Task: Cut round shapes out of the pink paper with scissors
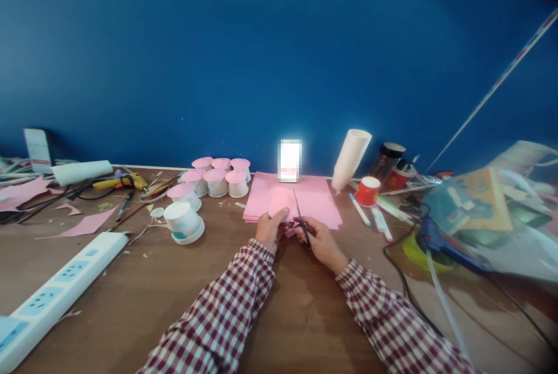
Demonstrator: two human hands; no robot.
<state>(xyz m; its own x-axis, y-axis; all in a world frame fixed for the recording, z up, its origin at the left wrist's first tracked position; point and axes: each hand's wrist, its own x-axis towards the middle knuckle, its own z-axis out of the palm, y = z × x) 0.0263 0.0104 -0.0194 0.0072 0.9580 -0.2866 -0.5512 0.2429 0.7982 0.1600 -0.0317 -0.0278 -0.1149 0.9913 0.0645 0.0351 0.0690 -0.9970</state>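
Observation:
My left hand (271, 228) pinches a rounded piece of pink paper (279, 200), thumb on top. In my right hand (320, 240) is a pair of scissors (304, 233), fingers closed round the handles and the blades pointing away from me beside the paper's right edge. Both hands are over the near edge of a stack of pink sheets (320, 202). To the left stand several white paper cups with pink paper discs (215, 175) on top. Nearer to me is a white cup (178, 217) on a round base.
A white power strip (56, 292) lies at left, with a yellow glue gun (131, 181) and paper scraps (91, 223) beyond. At right are stacked paper cups (352, 156), a red cup (367, 191), markers (360, 210) and a blue glue gun (449, 249) with its cord.

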